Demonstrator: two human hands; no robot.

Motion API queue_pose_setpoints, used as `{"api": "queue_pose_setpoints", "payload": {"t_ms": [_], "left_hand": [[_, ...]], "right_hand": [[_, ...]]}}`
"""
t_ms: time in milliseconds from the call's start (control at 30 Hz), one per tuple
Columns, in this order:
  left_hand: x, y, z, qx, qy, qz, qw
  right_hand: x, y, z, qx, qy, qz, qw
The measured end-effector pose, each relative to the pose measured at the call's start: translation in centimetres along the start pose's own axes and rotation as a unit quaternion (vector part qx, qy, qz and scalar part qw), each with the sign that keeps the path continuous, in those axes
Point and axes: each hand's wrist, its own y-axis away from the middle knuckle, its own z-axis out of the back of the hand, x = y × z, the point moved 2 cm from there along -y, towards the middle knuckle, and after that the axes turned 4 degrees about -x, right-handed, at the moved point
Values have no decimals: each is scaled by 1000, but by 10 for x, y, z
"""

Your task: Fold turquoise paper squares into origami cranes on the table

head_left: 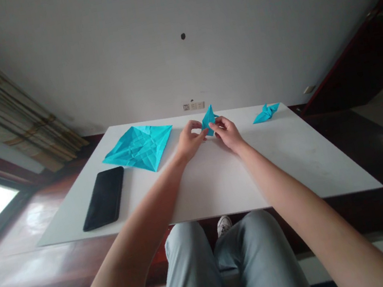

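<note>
Two grips pinching! Left grip (189, 142) and right grip (229, 134) both hold one folded turquoise paper (209, 117) over the worktop (217, 183), creased sheet (140, 147) lying left.

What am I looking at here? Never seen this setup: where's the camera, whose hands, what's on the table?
There is no machine: one person works bare-handed. The single picture comes from a camera worn on the head, looking forward and down, so the person's forearms and knees show too. The left hand and right hand together hold a small folded turquoise paper over a white table. To the left lie a creased, opened-out turquoise sheet and a flat black device; to the right lies another folded turquoise piece.
</note>
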Motion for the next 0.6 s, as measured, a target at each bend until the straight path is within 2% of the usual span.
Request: {"api": "queue_pose_setpoints", "payload": {"t_ms": [233, 400, 600], "left_hand": [[-4, -7, 4, -12, 12, 50, 999], [-8, -6, 2, 23, 24, 79, 996], [-7, -4, 1, 55, 43, 79, 994]], "right_hand": [[-2, -1, 2, 53, -29, -16, 998], [-10, -5, 4, 64, -14, 2, 998], [-11, -4, 3, 66, 2, 1, 998]]}}
